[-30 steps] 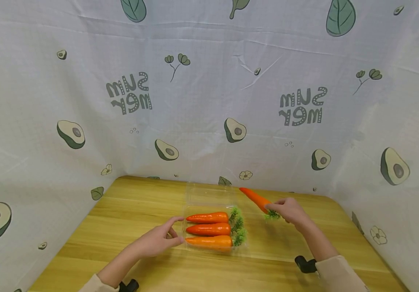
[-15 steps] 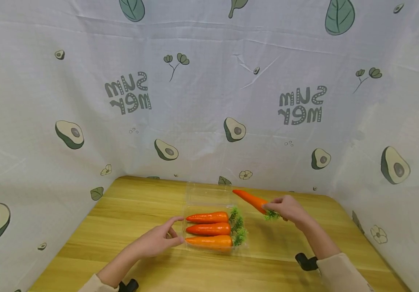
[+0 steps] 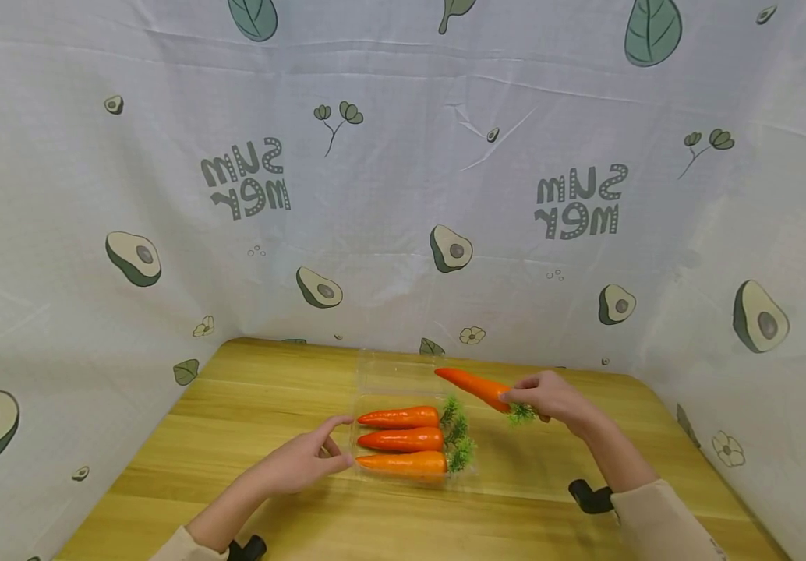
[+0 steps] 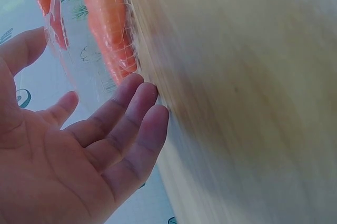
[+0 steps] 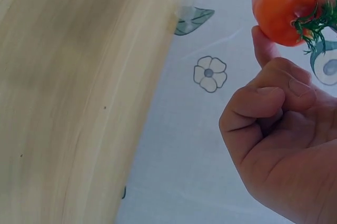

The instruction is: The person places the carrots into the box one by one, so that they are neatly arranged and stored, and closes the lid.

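Three orange toy-like carrots lie side by side in a clear plastic clamshell box (image 3: 461, 477), their green leafy tops at the right: a far carrot (image 3: 399, 418), a middle carrot (image 3: 401, 440) and a near carrot (image 3: 403, 463). At the box's left end, my left hand (image 3: 305, 461) has thumb and index finger spread, fingertips right at its edge. My right hand (image 3: 550, 399) pinches another carrot (image 3: 473, 385) by its thick end, between thumb and index finger. This carrot is held above the table, tip pointing left towards the raised lid. In the right wrist view, the other fingers curl below the carrot (image 5: 281, 10).
The box's transparent lid (image 3: 403, 374) stands folded back behind it. All of this is on a wooden table (image 3: 249, 405). A white cloth (image 3: 389, 195) printed with avocados and leaves hangs behind and at both sides.
My right hand has brought its carrot slightly left, and the tip has swung left and down to over the lid's right edge. The left hand and the box have stayed put.
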A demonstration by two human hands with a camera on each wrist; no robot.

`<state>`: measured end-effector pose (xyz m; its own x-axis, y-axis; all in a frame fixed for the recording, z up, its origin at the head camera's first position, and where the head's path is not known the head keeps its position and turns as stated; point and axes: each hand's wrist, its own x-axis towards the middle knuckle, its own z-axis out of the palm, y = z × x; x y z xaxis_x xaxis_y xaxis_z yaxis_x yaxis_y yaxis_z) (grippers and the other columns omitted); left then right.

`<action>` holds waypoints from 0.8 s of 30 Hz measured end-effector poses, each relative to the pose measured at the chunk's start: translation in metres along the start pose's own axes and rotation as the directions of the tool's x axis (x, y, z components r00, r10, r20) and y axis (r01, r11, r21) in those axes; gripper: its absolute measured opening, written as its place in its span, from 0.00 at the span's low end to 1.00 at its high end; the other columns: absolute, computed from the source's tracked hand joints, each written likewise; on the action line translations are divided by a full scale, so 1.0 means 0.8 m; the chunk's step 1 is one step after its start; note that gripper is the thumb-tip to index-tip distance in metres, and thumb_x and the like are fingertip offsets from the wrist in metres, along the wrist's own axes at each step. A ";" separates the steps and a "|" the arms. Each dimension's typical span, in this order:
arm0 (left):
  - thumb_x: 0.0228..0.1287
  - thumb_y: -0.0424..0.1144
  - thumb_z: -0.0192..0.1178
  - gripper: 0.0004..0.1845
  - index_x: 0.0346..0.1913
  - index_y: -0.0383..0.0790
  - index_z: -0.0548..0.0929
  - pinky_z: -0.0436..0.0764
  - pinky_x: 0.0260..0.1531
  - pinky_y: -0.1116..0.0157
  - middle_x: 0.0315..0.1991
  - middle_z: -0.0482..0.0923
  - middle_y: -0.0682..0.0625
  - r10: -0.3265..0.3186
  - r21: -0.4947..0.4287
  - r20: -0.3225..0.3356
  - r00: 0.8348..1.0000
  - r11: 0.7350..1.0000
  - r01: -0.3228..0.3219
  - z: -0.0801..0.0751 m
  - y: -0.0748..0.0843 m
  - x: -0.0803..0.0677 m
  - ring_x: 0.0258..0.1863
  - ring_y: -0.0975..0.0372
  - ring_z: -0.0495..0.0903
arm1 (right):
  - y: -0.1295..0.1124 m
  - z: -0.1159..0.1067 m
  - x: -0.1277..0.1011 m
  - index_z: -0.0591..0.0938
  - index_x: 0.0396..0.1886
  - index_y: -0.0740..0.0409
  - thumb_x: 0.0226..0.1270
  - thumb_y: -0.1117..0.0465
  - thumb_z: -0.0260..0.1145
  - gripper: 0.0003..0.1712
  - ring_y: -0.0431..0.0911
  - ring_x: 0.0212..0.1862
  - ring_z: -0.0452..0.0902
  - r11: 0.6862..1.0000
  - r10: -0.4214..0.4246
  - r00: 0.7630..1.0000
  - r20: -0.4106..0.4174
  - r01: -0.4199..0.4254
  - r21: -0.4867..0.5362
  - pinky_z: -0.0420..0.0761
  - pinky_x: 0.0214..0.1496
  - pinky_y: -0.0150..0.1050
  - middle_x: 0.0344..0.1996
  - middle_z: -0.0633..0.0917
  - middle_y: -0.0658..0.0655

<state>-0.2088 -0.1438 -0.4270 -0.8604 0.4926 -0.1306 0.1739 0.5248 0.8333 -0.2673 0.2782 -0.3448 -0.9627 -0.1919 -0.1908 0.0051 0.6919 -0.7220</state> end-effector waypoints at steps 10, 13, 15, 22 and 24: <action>0.71 0.59 0.59 0.39 0.78 0.49 0.58 0.78 0.36 0.57 0.43 0.80 0.50 0.011 0.004 -0.001 1.000 1.000 -0.011 -0.001 0.000 -0.001 0.42 0.59 0.82 | -0.005 0.000 0.003 0.88 0.37 0.60 0.66 0.47 0.69 0.19 0.42 0.21 0.60 0.999 -0.038 0.997 0.069 0.039 -0.014 0.64 0.27 0.36 0.25 0.74 0.51; 0.72 0.58 0.59 0.39 0.78 0.49 0.58 0.79 0.36 0.57 0.43 0.80 0.50 0.012 0.004 0.001 1.000 1.000 -0.012 -0.001 0.000 -0.001 0.42 0.59 0.82 | -0.009 0.002 0.002 0.88 0.36 0.59 0.66 0.48 0.69 0.18 0.42 0.21 0.60 0.999 -0.048 0.995 0.085 0.050 -0.022 0.64 0.26 0.36 0.24 0.73 0.50; 0.72 0.58 0.59 0.39 0.78 0.49 0.58 0.79 0.36 0.57 0.44 0.80 0.50 0.009 0.002 0.003 1.000 1.000 -0.009 -0.001 -0.001 0.000 0.42 0.58 0.82 | -0.012 0.004 0.002 0.88 0.36 0.59 0.66 0.48 0.69 0.18 0.43 0.21 0.60 0.997 -0.062 0.992 0.106 0.065 -0.028 0.64 0.27 0.36 0.23 0.73 0.50; 0.73 0.56 0.59 0.38 0.79 0.49 0.57 0.78 0.35 0.57 0.43 0.80 0.50 0.003 -0.002 0.008 1.000 1.000 -0.003 -0.001 -0.003 -0.001 0.42 0.59 0.82 | -0.019 0.010 0.005 0.88 0.35 0.57 0.66 0.48 0.69 0.17 0.43 0.21 0.60 0.994 -0.090 0.982 0.164 0.098 -0.044 0.65 0.27 0.36 0.22 0.74 0.49; 0.73 0.56 0.59 0.38 0.79 0.49 0.57 0.78 0.35 0.57 0.43 0.80 0.50 0.007 0.001 0.008 1.000 1.000 -0.007 -0.001 -0.003 0.001 0.42 0.59 0.81 | -0.020 0.010 0.005 0.88 0.34 0.57 0.66 0.48 0.69 0.16 0.42 0.21 0.60 0.993 -0.091 0.981 0.170 0.101 -0.053 0.65 0.26 0.36 0.22 0.74 0.49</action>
<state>-0.2102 -0.1451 -0.4286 -0.8552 0.5021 -0.1289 0.1808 0.5218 0.8337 -0.2693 0.2608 -0.3393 -0.8989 -0.3698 -0.2349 -0.1067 0.7048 -0.7014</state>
